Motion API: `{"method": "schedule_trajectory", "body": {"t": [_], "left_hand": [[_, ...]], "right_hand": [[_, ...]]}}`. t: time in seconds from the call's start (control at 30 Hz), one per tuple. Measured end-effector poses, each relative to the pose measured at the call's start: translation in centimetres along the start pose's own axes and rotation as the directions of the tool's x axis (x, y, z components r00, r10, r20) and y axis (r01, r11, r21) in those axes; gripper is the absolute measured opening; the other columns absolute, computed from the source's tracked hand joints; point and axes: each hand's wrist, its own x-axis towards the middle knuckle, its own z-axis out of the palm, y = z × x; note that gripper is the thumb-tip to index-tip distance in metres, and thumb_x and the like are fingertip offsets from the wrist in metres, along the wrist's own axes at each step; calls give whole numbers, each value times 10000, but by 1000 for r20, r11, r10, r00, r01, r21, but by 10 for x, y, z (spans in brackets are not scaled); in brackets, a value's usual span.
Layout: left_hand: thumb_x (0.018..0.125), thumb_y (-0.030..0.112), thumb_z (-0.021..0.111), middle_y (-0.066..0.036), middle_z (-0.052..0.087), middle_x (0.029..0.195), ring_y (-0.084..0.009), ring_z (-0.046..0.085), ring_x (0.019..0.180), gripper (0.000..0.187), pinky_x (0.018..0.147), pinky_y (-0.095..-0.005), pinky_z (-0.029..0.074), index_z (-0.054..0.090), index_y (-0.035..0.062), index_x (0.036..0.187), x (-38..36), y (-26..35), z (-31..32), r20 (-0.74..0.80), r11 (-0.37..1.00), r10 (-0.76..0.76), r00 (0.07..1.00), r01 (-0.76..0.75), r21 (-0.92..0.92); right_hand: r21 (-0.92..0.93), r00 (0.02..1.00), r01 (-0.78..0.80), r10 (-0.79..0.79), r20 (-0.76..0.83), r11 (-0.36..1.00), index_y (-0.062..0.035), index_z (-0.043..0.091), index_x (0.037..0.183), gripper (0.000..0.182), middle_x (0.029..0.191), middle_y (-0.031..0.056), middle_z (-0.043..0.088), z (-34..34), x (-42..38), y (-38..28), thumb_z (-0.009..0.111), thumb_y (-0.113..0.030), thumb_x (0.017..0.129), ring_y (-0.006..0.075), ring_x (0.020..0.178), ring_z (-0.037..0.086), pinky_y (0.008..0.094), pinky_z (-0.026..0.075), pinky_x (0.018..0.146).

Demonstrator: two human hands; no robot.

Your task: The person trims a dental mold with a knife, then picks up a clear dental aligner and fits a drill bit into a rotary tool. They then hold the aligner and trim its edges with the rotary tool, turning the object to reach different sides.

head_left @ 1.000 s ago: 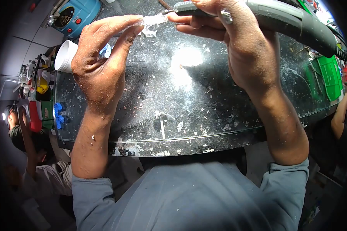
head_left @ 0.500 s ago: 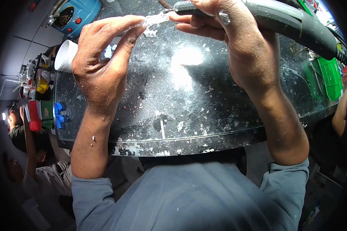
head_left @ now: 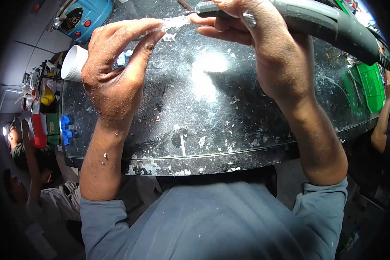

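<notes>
Between the thumb and fingers of my left hand [head_left: 115, 69] is a clear plastic piece [head_left: 175, 21], thin with an uneven edge. My right hand [head_left: 275, 52] is closed around a dark rotary handpiece [head_left: 320, 24], whose thick body runs back to a cord at the upper right. Its narrow tip sits right at the top edge of the clear piece. The other fingers of the right hand stretch toward the piece from the right. White dust specks cover both hands. Behind the piece, a pale scrap [head_left: 169, 37] lies on the dark bench [head_left: 169, 99].
A blue machine [head_left: 84, 19] with red buttons stands at the back left, near a white tub [head_left: 75, 63]. Blue pieces [head_left: 66, 130] lie at the bench's left edge. At right is a green bin [head_left: 370, 86]. Other people [head_left: 19, 147] are beyond both sides.
Both hands stay nearly in place, with only a slight shift of the clear piece and handpiece. At the far right, another person's arm has moved a little.
</notes>
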Motion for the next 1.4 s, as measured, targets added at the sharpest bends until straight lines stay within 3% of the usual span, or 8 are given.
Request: {"method": "schedule_trajectory", "body": {"t": [0.07, 0.2, 0.5, 0.57, 0.87, 0.97, 1.07, 1.4], "left_hand": [[773, -36, 775, -43, 742, 974, -167, 648, 952, 240, 860, -289, 485, 776, 80, 984, 0, -1, 0, 2, 1000, 0, 1000, 0, 9], [769, -30, 781, -35, 741, 965, -163, 640, 949, 243, 857, -288, 476, 779, 88, 982, 0, -1, 0, 7, 999, 26, 1000, -26, 22], [757, -2, 806, -20, 738, 945, -155, 626, 917, 242, 841, -286, 464, 783, 107, 972, 2, 1, 1, 5, 997, 56, 998, -56, 46], [756, -1, 807, -19, 737, 942, -155, 625, 913, 241, 841, -287, 462, 783, 108, 970, 2, 2, 1, 2, 998, 54, 999, -54, 44], [751, 6, 809, -20, 738, 927, -161, 625, 906, 238, 838, -297, 456, 779, 102, 967, 3, 2, 0, 14, 990, 111, 994, -111, 89], [749, 6, 809, -19, 738, 927, -165, 626, 901, 243, 843, -299, 452, 778, 104, 969, 4, 3, 0, 32, 984, 124, 992, -127, 124], [751, 7, 809, -21, 738, 923, -167, 628, 895, 237, 849, -299, 447, 777, 104, 965, 3, 3, 0, 21, 987, 113, 993, -114, 114], [768, -10, 791, -35, 733, 958, -161, 629, 925, 224, 859, -295, 453, 770, 82, 972, 4, 8, -2, 76, 979, 117, 990, -128, 155]], "right_hand": [[-93, 982, 176, -169, 82, 980, -10, 633, 898, 72, 746, 46, 654, -8, 7, 16, 629, -70, 937, 62, 640, 586, 199, 455, 559], [-201, 995, 102, -104, 0, 974, -8, 632, 902, 66, 741, 41, 652, 0, 2, 5, 635, -66, 934, 61, 650, 587, 200, 452, 567], [-82, 998, -56, 56, -7, 995, -18, 620, 924, 54, 728, 35, 638, -2, 3, 0, 636, -67, 941, 52, 610, 569, 203, 444, 530], [193, 973, -179, 144, 181, 965, -19, 615, 933, 52, 715, 37, 631, -9, 3, -7, 637, -65, 940, 54, 582, 567, 207, 442, 496], [-14, 992, 86, -84, 98, 996, -22, 608, 943, 48, 723, 50, 633, -6, 5, 13, 640, -58, 939, 61, 544, 556, 211, 433, 458], [256, 971, -160, 106, 213, 953, -28, 603, 931, 55, 733, 43, 629, -11, 3, 2, 647, -60, 936, 56, 555, 553, 212, 430, 473], [-98, 997, -50, 56, 60, 994, -28, 597, 924, 59, 741, 42, 625, -4, 3, 6, 644, -59, 939, 60, 553, 550, 218, 431, 466], [149, 992, -105, 92, 91, 983, -28, 597, 934, 43, 741, 43, 623, -2, 2, 11, 634, -49, 942, 63, 568, 556, 206, 428, 487]]}}
